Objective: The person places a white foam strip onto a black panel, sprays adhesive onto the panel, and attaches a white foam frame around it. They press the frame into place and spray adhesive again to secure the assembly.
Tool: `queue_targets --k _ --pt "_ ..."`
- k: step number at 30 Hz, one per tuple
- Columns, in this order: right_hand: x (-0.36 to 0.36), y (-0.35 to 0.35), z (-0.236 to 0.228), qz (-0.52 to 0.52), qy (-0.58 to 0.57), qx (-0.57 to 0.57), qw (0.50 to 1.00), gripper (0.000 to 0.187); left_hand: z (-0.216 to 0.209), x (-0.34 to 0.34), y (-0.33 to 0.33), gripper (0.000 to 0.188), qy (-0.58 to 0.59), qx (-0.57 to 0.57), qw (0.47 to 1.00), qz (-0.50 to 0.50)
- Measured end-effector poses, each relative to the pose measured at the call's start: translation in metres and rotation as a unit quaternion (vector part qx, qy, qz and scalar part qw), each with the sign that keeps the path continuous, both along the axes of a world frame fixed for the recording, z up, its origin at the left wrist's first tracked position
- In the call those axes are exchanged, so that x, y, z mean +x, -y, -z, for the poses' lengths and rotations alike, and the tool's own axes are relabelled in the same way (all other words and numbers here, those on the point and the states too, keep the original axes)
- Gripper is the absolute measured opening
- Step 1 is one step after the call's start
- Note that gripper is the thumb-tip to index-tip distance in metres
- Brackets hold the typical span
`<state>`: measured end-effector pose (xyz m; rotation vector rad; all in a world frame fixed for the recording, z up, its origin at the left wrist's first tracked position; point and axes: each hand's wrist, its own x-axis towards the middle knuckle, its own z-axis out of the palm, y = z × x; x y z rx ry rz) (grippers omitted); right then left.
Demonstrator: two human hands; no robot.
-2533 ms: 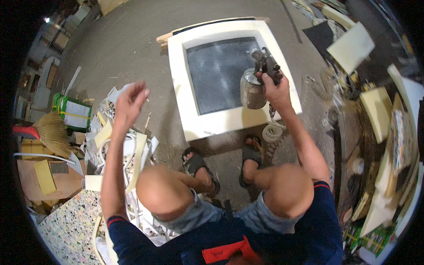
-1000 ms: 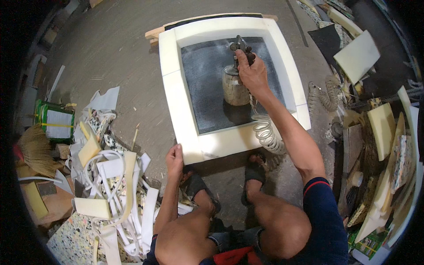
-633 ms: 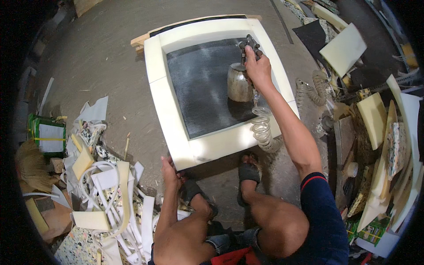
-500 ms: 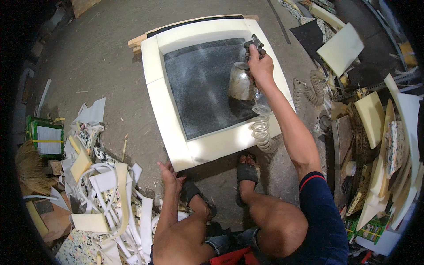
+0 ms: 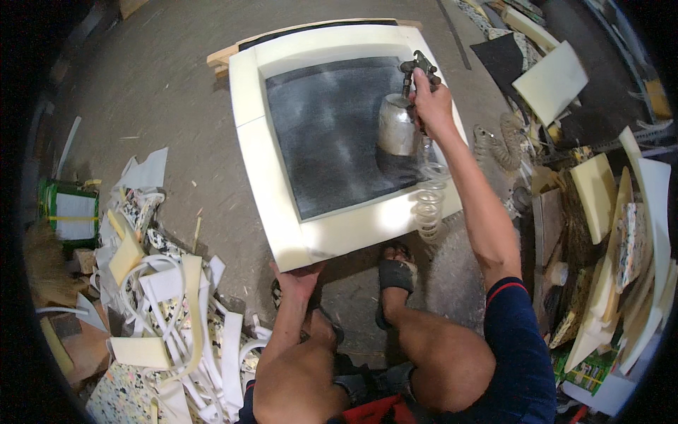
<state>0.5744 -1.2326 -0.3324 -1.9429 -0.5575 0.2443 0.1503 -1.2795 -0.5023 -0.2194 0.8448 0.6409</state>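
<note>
A square panel with a dark fabric middle (image 5: 332,141) and a raised border of cream foam (image 5: 265,184) lies in front of me. My right hand (image 5: 434,109) is closed round the handle of a spray gun (image 5: 421,65), above the panel's right side. Its dented metal cup (image 5: 397,131) hangs over the dark fabric, and a clear coiled air hose (image 5: 429,201) runs down from the handle. My left hand (image 5: 296,281) is at the near left corner of the panel, gripping its lower edge from below; the fingertips are hidden under the foam.
Foam offcuts and white strips (image 5: 187,311) heap up on the left, beside a green-edged package (image 5: 70,212). More foam sheets (image 5: 593,198) lean at the right. Wooden strips (image 5: 222,55) show under the panel's far edge. My sandalled feet (image 5: 397,272) stand close to the near edge.
My left hand has moved right and in under the panel's near left corner. The spray gun in my right hand has shifted slightly to the right.
</note>
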Motion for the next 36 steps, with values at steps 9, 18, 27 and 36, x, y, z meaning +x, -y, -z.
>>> queue_targets --k 9,18,27,36 --pt "-0.042 0.013 -0.062 -0.35 -0.018 -0.129 0.928 0.05 -0.012 0.007 -0.006 0.093 -0.099 -0.04 0.992 -0.073" --pt "-0.064 0.012 -0.066 -0.53 0.065 -0.21 0.819 0.052 -0.026 0.009 -0.011 0.105 -0.129 0.034 0.983 -0.125" --pt "-0.085 -0.036 -0.043 -0.603 0.109 -0.142 0.777 0.063 -0.03 -0.031 -0.058 0.124 -0.124 0.138 0.983 0.0" --pt "-0.109 -0.055 -0.024 -0.632 0.07 -0.22 0.74 0.072 -0.016 -0.029 -0.007 0.101 -0.158 0.122 0.969 0.142"
